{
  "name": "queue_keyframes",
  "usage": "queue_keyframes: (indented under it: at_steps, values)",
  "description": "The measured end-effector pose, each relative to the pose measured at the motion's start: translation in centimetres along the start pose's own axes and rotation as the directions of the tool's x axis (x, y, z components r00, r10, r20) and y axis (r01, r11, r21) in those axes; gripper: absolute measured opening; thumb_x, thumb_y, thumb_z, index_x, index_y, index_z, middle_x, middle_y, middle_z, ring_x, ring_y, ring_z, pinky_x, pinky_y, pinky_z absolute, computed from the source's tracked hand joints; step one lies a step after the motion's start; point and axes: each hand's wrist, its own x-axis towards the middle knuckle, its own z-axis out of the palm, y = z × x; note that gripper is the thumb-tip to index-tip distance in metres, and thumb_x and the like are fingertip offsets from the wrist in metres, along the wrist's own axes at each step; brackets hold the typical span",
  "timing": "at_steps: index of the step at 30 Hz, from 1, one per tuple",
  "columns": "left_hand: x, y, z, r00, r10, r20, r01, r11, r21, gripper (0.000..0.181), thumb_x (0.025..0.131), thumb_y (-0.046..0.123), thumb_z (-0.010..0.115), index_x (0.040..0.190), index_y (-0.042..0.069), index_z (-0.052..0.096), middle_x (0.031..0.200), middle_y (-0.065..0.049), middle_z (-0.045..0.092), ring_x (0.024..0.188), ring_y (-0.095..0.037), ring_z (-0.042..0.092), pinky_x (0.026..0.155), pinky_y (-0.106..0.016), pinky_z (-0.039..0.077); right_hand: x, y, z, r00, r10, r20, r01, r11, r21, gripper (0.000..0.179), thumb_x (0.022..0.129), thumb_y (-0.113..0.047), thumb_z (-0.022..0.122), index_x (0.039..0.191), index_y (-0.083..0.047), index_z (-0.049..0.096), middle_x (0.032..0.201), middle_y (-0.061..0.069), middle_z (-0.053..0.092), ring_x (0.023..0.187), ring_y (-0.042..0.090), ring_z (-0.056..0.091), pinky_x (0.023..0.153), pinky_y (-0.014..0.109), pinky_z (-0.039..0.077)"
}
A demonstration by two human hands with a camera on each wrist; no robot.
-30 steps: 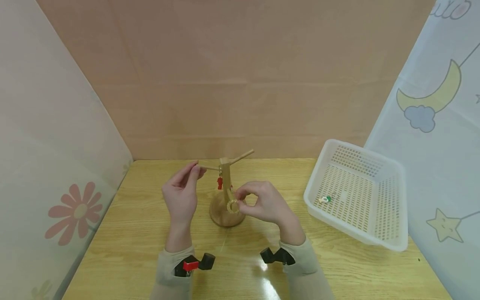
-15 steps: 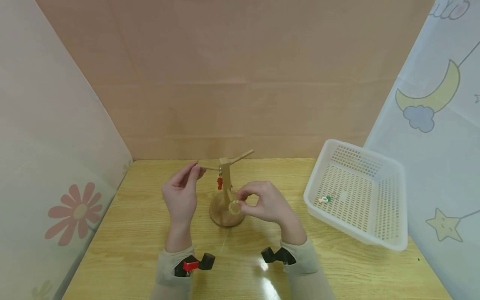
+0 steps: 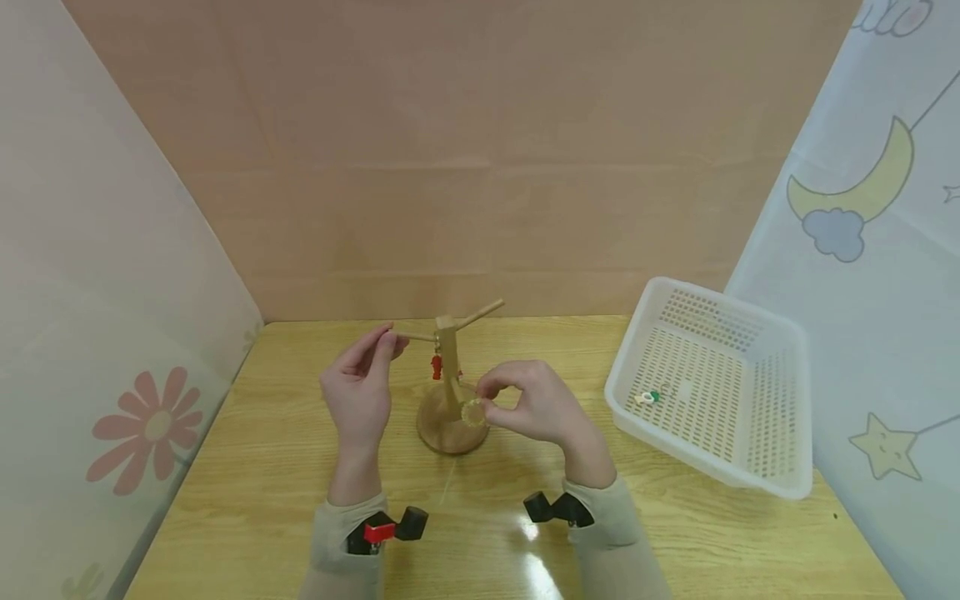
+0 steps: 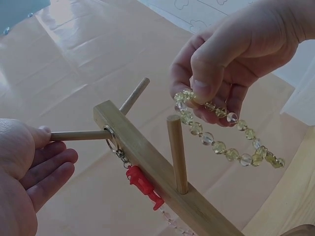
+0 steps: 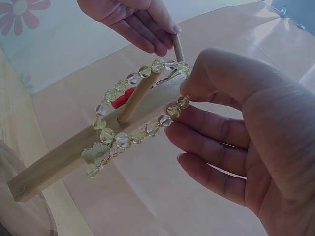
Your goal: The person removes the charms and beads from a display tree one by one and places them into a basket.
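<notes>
Clearly pinched: beaded bracelet (image 4: 207,138) beside a wooden stand (image 3: 449,358)

The right hand (image 3: 534,404), just right of the middle of the head frame, nips the bracelet between thumb and index finger; its other fingers are loosely bent and hold nothing. The loop of yellow and clear beads hangs from that pinch, with a pale tag (image 5: 96,152) at its lower end, at the lower left of the right wrist frame. In the left wrist frame the tip of the front peg (image 4: 177,155) stands just left of the beads; in the right wrist frame that peg shows through the loop. Whether it touches the beads, I cannot tell.

Left of centre in the head frame, the left hand (image 3: 358,396) pinches the end of the left-pointing peg (image 4: 78,135) with thumb and fingertips, the remaining fingers extended below. A metal ring (image 4: 113,140) encircles this peg near the post, and a red figure (image 4: 142,183) dangles from it.

At the right of the head frame sits a white basket (image 3: 712,417), a small green-and-white item (image 3: 647,398) lying near its left side. Stand and basket rest on a wood-grain table (image 3: 262,500).
</notes>
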Motion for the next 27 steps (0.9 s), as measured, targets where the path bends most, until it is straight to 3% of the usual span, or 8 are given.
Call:
queue_keyframes:
  at_steps: [7,17,27]
  values:
    - [0.0,0.0,0.0,1.000,-0.007,0.001,0.007,1.000,0.012,0.015,0.100,0.002,0.075,0.111,-0.007,0.080,0.093,-0.021,0.079,0.084,-0.015,0.079,0.085,-0.030,0.065,-0.2,0.3,-0.2,1.000,-0.004,-0.019,0.003,1.000,-0.014,0.013,0.085,-0.004,0.075,0.093,-0.013,0.079,0.091,-0.005,0.077,0.083,0.009,0.071,0.077,0.028,0.063]
    - [0.0,-0.1,-0.2,1.000,-0.017,-0.007,0.017,1.000,0.009,0.013,0.100,-0.001,0.075,0.110,-0.007,0.080,0.095,-0.015,0.080,0.086,-0.016,0.080,0.086,-0.031,0.065,-0.3,0.4,-0.4,0.998,0.027,-0.064,-0.031,0.998,-0.057,0.011,0.086,-0.006,0.075,0.094,-0.013,0.079,0.090,-0.004,0.077,0.083,0.008,0.070,0.076,0.030,0.063]
    - [0.2,0.0,-0.1,1.000,-0.012,-0.001,0.012,1.000,-0.005,0.013,0.099,-0.002,0.076,0.110,-0.008,0.080,0.098,-0.021,0.080,0.088,-0.016,0.080,0.088,-0.031,0.065,-0.7,0.9,-1.6,0.978,0.108,-0.181,-0.126,0.988,-0.089,0.012,0.089,-0.005,0.075,0.095,-0.014,0.079,0.092,-0.009,0.076,0.084,0.009,0.072,0.076,0.039,0.063]
